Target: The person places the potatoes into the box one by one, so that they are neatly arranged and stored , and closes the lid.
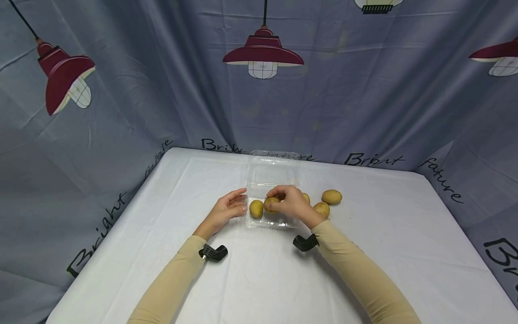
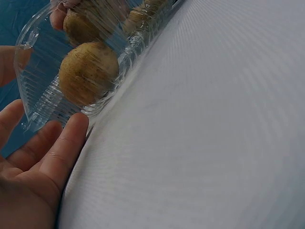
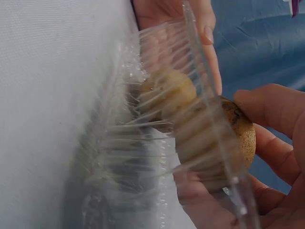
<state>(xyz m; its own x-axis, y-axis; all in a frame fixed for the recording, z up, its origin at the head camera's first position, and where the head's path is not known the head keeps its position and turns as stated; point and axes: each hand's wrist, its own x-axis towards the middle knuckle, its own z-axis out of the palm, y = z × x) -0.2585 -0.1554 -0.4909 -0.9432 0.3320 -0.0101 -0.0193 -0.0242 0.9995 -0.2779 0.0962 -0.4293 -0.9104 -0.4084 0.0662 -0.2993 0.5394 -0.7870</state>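
A clear plastic clamshell container point(image 1: 273, 173) stands with its lid folded back on the white table. My right hand point(image 1: 292, 202) grips a potato point(image 1: 271, 204) between thumb and fingers, low within the container walls. In the right wrist view this potato point(image 3: 245, 136) shows partly through the ribbed clear side. Another potato point(image 1: 256, 209) rests in the container's left end, also visible through plastic as a potato point(image 2: 88, 74) in the left wrist view. My left hand point(image 1: 226, 209) is at the container's left side, its fingers extended along the wall, holding nothing.
Right of the container lie more potatoes: one point(image 1: 332, 197) farthest out, one point(image 1: 321, 209) beside my right wrist, and one point(image 1: 306, 198) partly hidden behind my right hand. A blue-grey curtain point(image 1: 323, 112) with printed lamps hangs behind the table point(image 1: 388, 243).
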